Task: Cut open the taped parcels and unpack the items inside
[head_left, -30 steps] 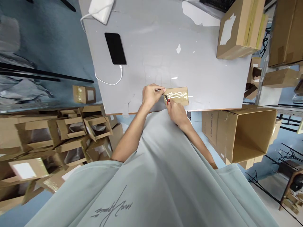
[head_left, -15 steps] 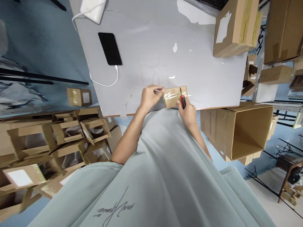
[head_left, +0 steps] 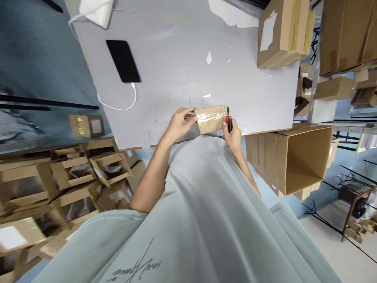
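A small cardboard box [head_left: 211, 120] with shiny clear tape across its top sits at the table's near edge, close against my shirt. My left hand [head_left: 182, 122] grips the box's left end between thumb and fingers. In my right hand [head_left: 232, 133] is a red and black utility knife [head_left: 229, 121], its blade pointing away from me beside the box's right end. Whether the blade touches the cardboard I cannot tell.
A black phone [head_left: 123, 61] with a white cable lies on the grey table [head_left: 171, 70], and a white device [head_left: 96, 11] behind it. A taped carton [head_left: 279, 35] stands at the back right. Open boxes [head_left: 79, 173] crowd the lower left; a large open carton [head_left: 268, 161] stands right.
The utility knife has moved from over the top of the box to its right end. The whole view has shifted slightly, while my left hand keeps hold of the box.
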Demonstrator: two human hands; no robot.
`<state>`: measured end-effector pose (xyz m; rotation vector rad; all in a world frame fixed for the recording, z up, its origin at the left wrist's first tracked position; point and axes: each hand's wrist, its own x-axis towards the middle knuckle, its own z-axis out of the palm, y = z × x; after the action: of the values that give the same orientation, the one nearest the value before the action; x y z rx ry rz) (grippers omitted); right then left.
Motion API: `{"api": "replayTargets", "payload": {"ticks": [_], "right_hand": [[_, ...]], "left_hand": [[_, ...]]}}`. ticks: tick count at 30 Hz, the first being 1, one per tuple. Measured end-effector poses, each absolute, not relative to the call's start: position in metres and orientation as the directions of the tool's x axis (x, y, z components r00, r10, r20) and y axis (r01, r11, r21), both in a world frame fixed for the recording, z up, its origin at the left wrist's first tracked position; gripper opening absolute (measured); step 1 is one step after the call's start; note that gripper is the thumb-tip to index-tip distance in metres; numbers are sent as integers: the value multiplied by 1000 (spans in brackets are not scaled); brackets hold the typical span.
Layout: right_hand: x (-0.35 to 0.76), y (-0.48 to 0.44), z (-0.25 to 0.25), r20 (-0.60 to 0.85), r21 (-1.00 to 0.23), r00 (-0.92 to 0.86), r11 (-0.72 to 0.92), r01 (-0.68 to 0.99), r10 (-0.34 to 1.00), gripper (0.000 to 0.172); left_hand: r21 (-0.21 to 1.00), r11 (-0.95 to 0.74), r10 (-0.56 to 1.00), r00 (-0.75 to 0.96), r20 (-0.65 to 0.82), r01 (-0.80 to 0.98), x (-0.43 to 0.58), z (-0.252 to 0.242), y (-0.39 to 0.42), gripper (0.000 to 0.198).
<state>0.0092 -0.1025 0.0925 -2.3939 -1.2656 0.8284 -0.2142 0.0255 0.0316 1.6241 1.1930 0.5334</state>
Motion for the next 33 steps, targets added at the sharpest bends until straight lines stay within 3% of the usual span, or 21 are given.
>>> {"api": "replayTargets", "payload": {"ticks": [3, 8, 19, 25, 33], "right_hand": [[19, -114, 99, -338, -508, 492, -596, 622, 802, 56], [24, -123, 112, -360, -448, 445, -570, 689, 820, 58], [13, -104, 115, -455, -239, 425, -567, 788, 783, 61], [-2, -95, 123, -470, -145, 468, -589, 795, 748, 62], [-28, -71, 148, -513, 63, 545, -604, 795, 664, 62]], "left_hand": [[837, -190, 910, 412, -46, 513, -193, 45, 22, 53], [774, -474, 740, 666, 92, 420, -140, 51, 13, 48], [805, -480, 715, 688, 128, 349, -132, 35, 5, 47], [816, -487, 697, 702, 147, 312, -134, 36, 5, 59], [724, -596, 656, 730, 191, 346, -137, 20, 0, 60]]}}
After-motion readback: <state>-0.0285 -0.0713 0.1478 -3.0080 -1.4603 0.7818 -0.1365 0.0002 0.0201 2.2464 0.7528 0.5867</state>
